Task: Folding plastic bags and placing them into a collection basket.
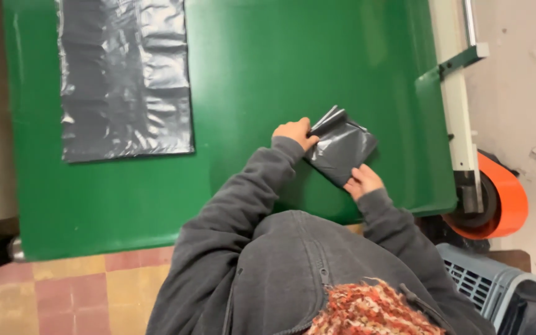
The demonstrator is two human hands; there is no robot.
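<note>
A small folded packet of dark grey plastic sheet (340, 149) lies on the green belt (268, 68) near its right front edge. My left hand (293, 132) pinches the packet's upper left corner, where several layers fan out. My right hand (362, 180) grips its lower right edge. Both arms are in grey hoodie sleeves.
A large flat grey plastic sheet (124, 77) lies spread on the belt at the upper left. A white machine frame (460, 118) runs along the belt's right side, with an orange roller (502, 198) beyond it. A grey plastic crate (488, 285) stands at the lower right, on tiled floor (63, 291).
</note>
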